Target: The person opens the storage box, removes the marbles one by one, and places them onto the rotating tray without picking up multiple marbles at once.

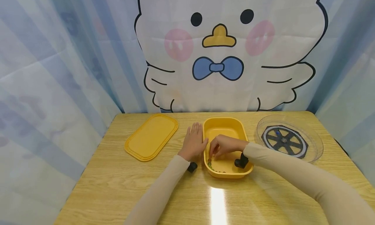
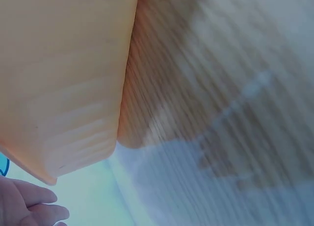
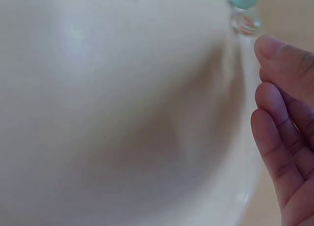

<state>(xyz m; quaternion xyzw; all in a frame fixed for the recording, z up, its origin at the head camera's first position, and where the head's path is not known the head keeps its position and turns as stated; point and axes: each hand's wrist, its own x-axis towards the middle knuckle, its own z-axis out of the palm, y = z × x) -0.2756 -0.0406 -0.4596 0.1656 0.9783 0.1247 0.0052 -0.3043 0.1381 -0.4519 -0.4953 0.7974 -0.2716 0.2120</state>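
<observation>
Positions curled right hand [image 1: 225, 144] by glass marbles [image 3: 247, 23] in yellow tub [image 1: 224, 129], likely picking; cannot confirm grip. Rests straight-fingered left hand [image 1: 193, 142] beside tub. Probably needs fingertip pinch next.

Box [image 1: 229, 176]: yellow plastic, smooth, softly glossy inside. Lid [image 1: 151, 137]: yellow, plastic-looking, mostly matt. Marbles [image 3: 247, 23] I have beside my right fingertips [image 3: 269, 48]: glass-like, see-through, glossy, round and smooth. Round dish [image 1: 318, 150]: clear, shiny, apparently plastic. Tabletop [image 1: 117, 186]: wood-grained, polished enough to throw back a bright streak. Curtain [image 1: 216, 95]: printed cloth, matt, lightly creased. My sleeves [image 1: 281, 161]: beige cloth, matt. My wrist fittings [image 1: 242, 160]: black, dull; material I cannot tell.
</observation>
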